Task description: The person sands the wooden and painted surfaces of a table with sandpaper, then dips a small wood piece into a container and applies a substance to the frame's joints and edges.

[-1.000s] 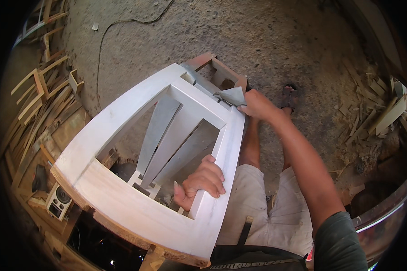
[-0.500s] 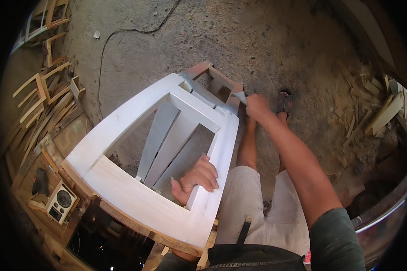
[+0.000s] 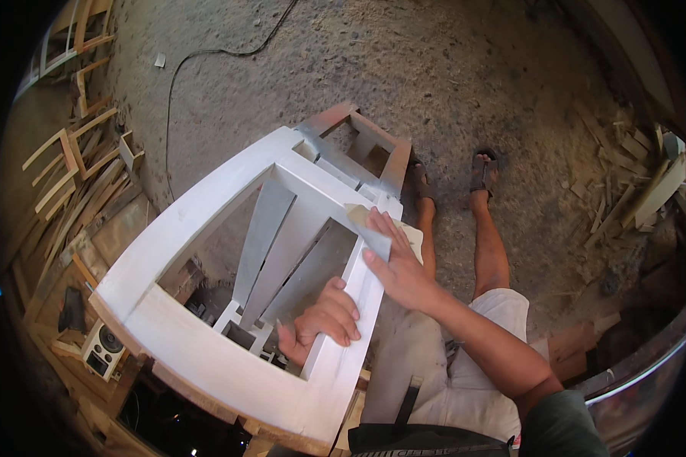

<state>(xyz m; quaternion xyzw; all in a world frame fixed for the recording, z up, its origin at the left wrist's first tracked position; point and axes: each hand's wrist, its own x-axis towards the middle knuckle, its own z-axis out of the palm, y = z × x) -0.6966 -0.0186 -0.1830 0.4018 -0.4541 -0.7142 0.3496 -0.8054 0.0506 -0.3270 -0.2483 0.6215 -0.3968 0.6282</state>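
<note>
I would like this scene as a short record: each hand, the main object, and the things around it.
Left hand: curled over a side rail of the white frame
Right hand: spread over a thin gray sheet at the same rail
Main object: this frame, gray slats visible through it
Floor: dark cable
Far left: wooden pieces, white boxy device
Far right: wood scraps

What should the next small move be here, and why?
Probably slide the right hand with its sheet along the white frame's rail toward the body: the hand lies flat over the sheet at that rail, and the left hand grips it nearer the body, which should steady it.
</note>
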